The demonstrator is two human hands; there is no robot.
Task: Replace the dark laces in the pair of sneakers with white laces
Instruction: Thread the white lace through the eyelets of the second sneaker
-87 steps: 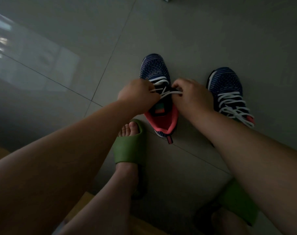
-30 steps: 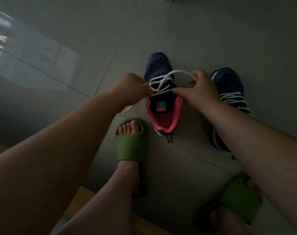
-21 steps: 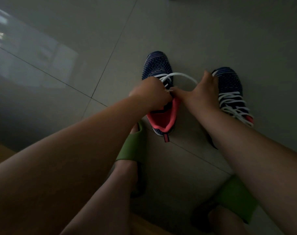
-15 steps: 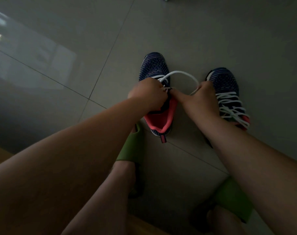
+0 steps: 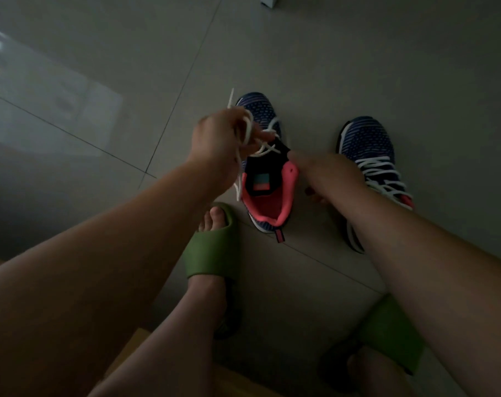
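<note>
Left hand (image 5: 214,138) has lifted the white lace (image 5: 245,130) off the sneaker (image 5: 267,179)

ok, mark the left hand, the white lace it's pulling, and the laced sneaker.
left hand (image 5: 214,138), head view, back of the hand.
white lace (image 5: 247,128), head view, loop beside the fingers.
laced sneaker (image 5: 368,141), head view, knit toe.

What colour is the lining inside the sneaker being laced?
Coral pink lining, seen in the head view, the only one.
</note>
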